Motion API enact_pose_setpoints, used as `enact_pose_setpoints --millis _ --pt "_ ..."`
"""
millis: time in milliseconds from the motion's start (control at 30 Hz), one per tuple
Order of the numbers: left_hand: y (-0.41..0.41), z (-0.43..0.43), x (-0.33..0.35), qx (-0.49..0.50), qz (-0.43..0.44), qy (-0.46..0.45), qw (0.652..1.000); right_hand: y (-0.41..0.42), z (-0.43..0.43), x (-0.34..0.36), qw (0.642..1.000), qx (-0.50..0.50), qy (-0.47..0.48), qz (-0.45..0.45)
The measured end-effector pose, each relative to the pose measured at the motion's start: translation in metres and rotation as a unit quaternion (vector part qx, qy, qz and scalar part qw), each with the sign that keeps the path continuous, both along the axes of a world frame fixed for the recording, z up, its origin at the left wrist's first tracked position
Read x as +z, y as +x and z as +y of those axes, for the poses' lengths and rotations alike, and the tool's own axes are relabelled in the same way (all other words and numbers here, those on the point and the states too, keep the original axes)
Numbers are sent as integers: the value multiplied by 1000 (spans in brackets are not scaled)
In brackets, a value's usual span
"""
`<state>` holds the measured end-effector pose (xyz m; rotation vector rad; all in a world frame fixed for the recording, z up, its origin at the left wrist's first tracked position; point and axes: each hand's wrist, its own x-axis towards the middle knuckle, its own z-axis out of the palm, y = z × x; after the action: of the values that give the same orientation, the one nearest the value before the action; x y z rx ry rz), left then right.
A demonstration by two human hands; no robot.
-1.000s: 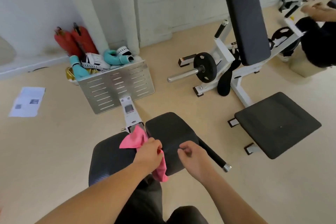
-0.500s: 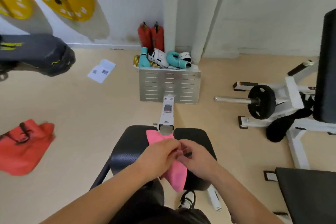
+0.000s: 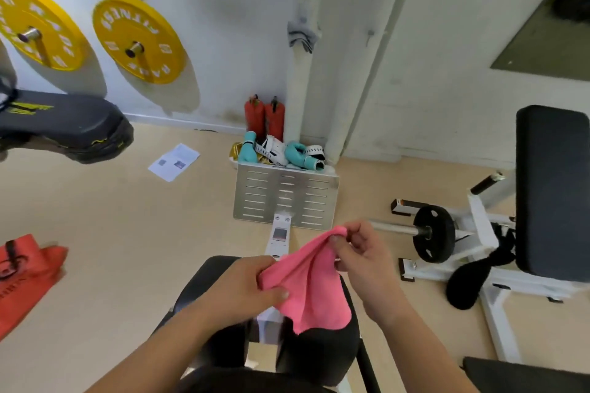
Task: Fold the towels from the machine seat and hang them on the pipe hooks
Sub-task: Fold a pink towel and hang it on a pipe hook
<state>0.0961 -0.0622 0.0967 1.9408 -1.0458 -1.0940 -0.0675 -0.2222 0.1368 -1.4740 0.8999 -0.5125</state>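
Holding the pink microfibre towel [image 3: 314,290] just above the black padded machine seat [image 3: 204,284], at 6 o'clock in the view, the person has it off the seat but not yet folded: it hangs loose and creased between the two hands. The left hand [image 3: 249,289] has fingers and thumb curled tight on a bunched edge at the towel's 9 o'clock side. The right hand [image 3: 367,260] pinches the top corner between thumb and fingertips at about 1 o'clock. Judgement: folding is in hand, hanging remains. Whether more towels lie on the seat cannot be told, since hands and cloth cover much of it. Beyond the seat at 12 o'clock stands a slotted silver metal footplate [image 3: 284,198]. Behind it lie a heap of teal and white boxing gloves [image 3: 281,153] and two red cylinders [image 3: 265,116], at the base of the white vertical wall pipe [image 3: 300,89]. A grey folded towel [image 3: 301,33] hangs high on that pipe, so one item appears done. What looks like a small hook [image 3: 370,35] shows just right of it. Footplate and gloves obstruct a straight approach to the pipe. Off the route: a red fabric bag [image 3: 22,271] at 9 o'clock, a white paper sheet [image 3: 174,161] at 11, and a white-framed bench with black disc [image 3: 434,233] at 3.
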Motion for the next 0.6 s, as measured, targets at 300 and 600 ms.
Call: enact_pose_setpoints --millis 300,600 --pt "59 -15 66 90 -1 -163 983 23 -15 -3 989 -148 -22 20" --pt "46 -31 72 -130 -152 -180 963 49 28 4 988 151 -14 31"
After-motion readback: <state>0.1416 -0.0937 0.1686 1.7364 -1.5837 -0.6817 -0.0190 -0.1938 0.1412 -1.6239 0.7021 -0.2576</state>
